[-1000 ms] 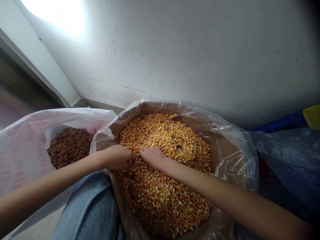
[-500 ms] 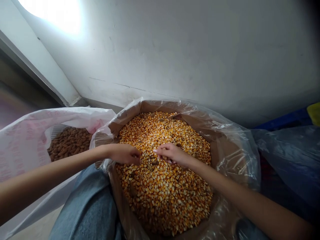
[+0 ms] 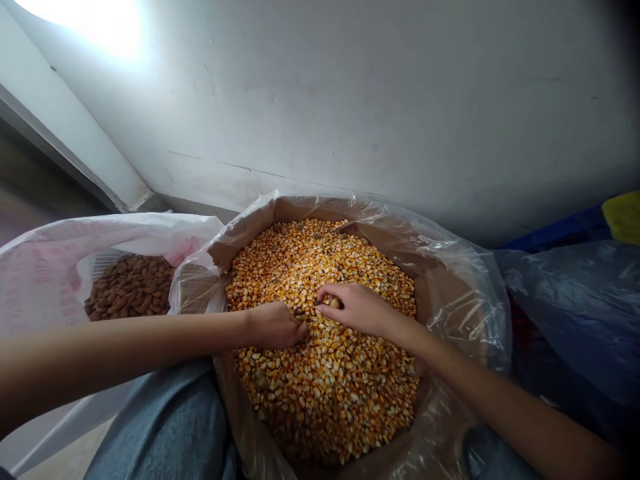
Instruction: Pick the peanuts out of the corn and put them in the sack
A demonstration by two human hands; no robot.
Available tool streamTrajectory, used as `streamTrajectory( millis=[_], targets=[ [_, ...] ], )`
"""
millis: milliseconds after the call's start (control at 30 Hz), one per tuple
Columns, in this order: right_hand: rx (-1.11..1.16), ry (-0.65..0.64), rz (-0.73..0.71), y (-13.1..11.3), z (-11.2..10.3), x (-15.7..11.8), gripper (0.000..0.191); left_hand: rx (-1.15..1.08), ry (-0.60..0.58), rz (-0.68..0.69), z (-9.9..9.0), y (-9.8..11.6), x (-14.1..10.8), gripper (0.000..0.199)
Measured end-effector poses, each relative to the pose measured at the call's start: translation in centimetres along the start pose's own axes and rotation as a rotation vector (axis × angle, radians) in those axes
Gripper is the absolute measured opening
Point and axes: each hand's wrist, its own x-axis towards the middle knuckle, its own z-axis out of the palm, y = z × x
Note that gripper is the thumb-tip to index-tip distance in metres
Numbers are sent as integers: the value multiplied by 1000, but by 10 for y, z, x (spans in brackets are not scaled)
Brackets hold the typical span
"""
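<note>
Loose yellow-orange corn kernels (image 3: pixel 325 393) fill a large open bag with a clear plastic lining (image 3: pixel 467 320). My left hand (image 3: pixel 277 325) lies low over the middle of the corn, its fingers curled and pointing down into the kernels. What those fingers hold, if anything, is hidden. Just to its right, my right hand (image 3: pixel 357 308) has thumb and forefinger brought together in a pinch at the surface. A brownish lump shows inside the loop of these fingers, too small to name. A few darker bits lie among the kernels between the two hands.
On the left stands a white bag (image 3: pixel 40 267) with pink print, holding almonds (image 3: pixel 133 287). A pale wall (image 3: pixel 350 100) rises close behind. Grey plastic sheeting (image 3: pixel 575 300), a blue edge (image 3: pixel 560 230) and something yellow (image 3: pixel 623 217) are on the right. My jeans-clad leg (image 3: pixel 165 427) presses near the corn bag.
My left hand has moved right and slightly down, closer to the other hand. My right hand has shifted a little to the right, its fingers now more arched. The view has moved slightly.
</note>
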Motion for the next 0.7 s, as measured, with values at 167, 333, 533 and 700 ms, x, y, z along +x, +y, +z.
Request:
streamTrajectory(
  millis=[167,333,533,700],
  targets=[
    [254,-1,6,5,-1,0,23,-38,-67,-67,3,3,3,13],
    [564,-1,0,7,-4,2,27,-246,-142,-246,-10,-6,-4,22],
    [981,-8,232,12,-6,4,35,-877,-35,-335,-59,-21,-58,31],
    [917,-102,84,-37,-23,29,32,-974,235,-836,-76,-30,-155,42]
  ],
)
